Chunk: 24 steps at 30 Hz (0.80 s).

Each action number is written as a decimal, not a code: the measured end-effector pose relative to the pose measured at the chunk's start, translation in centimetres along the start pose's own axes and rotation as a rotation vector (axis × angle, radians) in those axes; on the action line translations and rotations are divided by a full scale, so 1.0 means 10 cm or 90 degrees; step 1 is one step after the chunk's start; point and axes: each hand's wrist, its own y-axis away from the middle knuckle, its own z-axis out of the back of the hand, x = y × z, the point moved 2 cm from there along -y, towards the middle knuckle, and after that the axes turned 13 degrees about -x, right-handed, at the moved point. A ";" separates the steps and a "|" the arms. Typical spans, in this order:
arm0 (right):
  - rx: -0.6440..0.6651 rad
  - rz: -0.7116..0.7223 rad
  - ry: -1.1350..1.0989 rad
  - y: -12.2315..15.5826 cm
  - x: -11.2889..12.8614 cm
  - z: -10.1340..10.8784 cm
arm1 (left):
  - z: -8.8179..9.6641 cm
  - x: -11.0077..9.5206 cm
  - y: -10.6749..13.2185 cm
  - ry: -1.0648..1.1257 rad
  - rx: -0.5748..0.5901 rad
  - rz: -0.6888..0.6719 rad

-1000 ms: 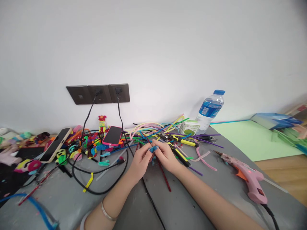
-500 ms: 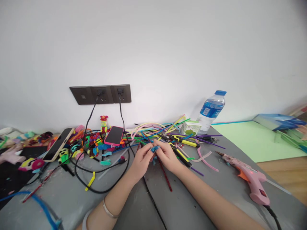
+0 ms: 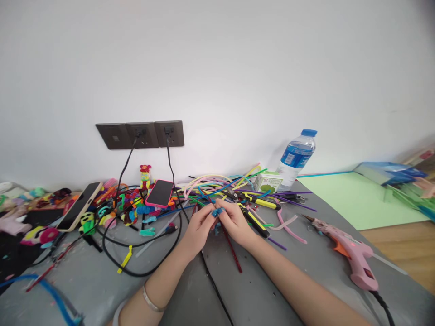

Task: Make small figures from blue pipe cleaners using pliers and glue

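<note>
My left hand (image 3: 201, 225) and my right hand (image 3: 234, 220) meet over the middle of the grey table, fingertips pinched together, blue nails showing. A dark red pipe cleaner (image 3: 233, 251) runs out from between them toward me, its other part hidden by the fingers. Just under the fingertips shows a small blue bit (image 3: 216, 230), partly covered. Beyond the hands lies a heap of coloured pipe cleaners (image 3: 207, 181). Yellow-and-black pliers (image 3: 263, 200) rest right of my right hand, with another yellow-black handle (image 3: 254, 220) closer to it.
At right lies a pink glue gun (image 3: 353, 253); behind stand a water bottle (image 3: 296, 156) and a small green-white box (image 3: 268, 182). Left are a pink-cased phone (image 3: 159, 194), another phone (image 3: 79, 206), a looped black cable (image 3: 136, 273) and a small bear figure (image 3: 145, 176).
The whole view has shifted slightly, so things sit a little further left. My fingers have moved slightly against each other; both hands stay together in the same place.
</note>
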 end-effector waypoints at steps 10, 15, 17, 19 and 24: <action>0.010 -0.025 -0.015 0.02 -0.02 0.00 | 0.00 0.04 0.00 0.015 -0.017 0.006; 0.019 -0.029 -0.037 0.02 -0.05 -0.01 | -0.02 0.07 0.00 0.035 -0.035 0.010; 0.020 -0.029 -0.046 0.03 -0.06 -0.02 | -0.02 0.07 0.00 0.042 -0.044 0.016; 0.019 -0.025 -0.050 0.03 -0.06 -0.02 | -0.02 0.07 0.00 0.048 -0.052 0.025; 0.014 -0.010 -0.036 0.03 -0.04 -0.02 | -0.01 0.09 0.00 0.047 -0.075 0.042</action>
